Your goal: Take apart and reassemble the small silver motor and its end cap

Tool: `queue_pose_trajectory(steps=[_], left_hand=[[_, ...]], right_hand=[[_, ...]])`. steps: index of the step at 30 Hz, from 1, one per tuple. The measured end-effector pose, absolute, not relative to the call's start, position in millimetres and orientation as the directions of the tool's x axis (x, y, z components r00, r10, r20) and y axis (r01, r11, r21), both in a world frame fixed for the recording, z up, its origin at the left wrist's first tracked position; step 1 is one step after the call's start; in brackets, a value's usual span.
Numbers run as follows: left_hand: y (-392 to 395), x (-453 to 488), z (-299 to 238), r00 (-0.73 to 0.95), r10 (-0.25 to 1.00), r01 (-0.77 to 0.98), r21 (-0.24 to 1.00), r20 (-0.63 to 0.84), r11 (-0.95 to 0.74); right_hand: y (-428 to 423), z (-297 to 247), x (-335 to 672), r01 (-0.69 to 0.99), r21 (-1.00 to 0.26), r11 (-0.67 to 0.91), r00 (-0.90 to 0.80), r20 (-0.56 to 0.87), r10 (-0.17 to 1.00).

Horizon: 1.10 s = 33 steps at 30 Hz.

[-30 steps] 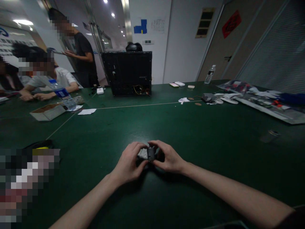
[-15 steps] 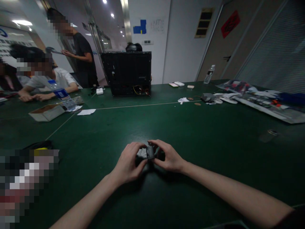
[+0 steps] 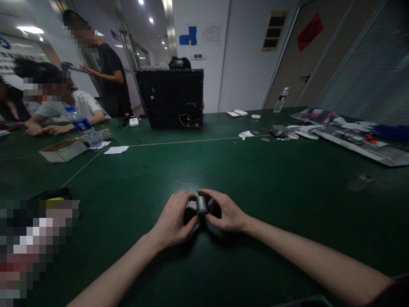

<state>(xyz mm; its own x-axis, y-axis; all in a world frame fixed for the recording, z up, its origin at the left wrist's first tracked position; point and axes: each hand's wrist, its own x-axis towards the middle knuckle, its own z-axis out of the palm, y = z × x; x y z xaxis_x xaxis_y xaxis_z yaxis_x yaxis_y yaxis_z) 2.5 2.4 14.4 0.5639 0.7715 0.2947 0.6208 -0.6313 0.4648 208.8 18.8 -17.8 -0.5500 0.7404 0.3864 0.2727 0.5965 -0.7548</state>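
Note:
Between my two hands, just over the green table (image 3: 243, 170), is a small dark grey metal cylinder (image 3: 202, 204) that looks like a small motor. My left hand (image 3: 175, 217) curls round its left side, with thumb and fingertips closed on it. From the right, my right hand (image 3: 226, 211) pinches it with the thumb low and the forefinger over the top end. The cylinder stands roughly upright, tilted slightly. Fingers hide parts of both its ends. A pale patch (image 3: 191, 205) shows behind the left fingers; I cannot make out what it is.
A similar dark cylinder (image 3: 361, 182) lies at the right. Beyond are an open box (image 3: 64, 152), a water bottle (image 3: 83, 127), a black panel-like case (image 3: 172, 98) and a cluttered tray (image 3: 358, 147). Several people are across the table, one person (image 3: 111, 70) standing.
The cylinder has turned between my fingers, so a smoother, shinier side faces me. My right forefinger has shifted slightly; both hands stay in nearly the same place.

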Motion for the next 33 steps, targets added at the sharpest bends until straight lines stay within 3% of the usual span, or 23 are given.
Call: queue_pose_trajectory(steps=[15, 19, 26, 33], left_hand=[[2.0, 3.4, 11.6, 0.565, 0.784, 0.630, 0.479, 0.258, -0.612], [2.7, 2.2, 9.8, 0.559, 0.778, 0.616, 0.484, 0.288, -0.622], [1.6, 0.3, 15.9, 0.577, 0.775, 0.577, 0.542, 0.258, -0.610], [3.0, 2.1, 8.9, 0.507, 0.822, 0.576, 0.608, 0.259, -0.547]], right_hand=[[21.8, -17.4, 210.0, 0.249, -0.851, 0.462, -0.536, 0.276, 0.798], [21.0, -17.3, 207.8, 0.225, -0.850, 0.475, -0.525, 0.305, 0.794], [18.8, -19.0, 207.3, 0.264, -0.716, 0.647, -0.530, 0.452, 0.717], [14.8, -22.2, 205.7, 0.370, -0.471, 0.801, -0.617, 0.520, 0.591]])
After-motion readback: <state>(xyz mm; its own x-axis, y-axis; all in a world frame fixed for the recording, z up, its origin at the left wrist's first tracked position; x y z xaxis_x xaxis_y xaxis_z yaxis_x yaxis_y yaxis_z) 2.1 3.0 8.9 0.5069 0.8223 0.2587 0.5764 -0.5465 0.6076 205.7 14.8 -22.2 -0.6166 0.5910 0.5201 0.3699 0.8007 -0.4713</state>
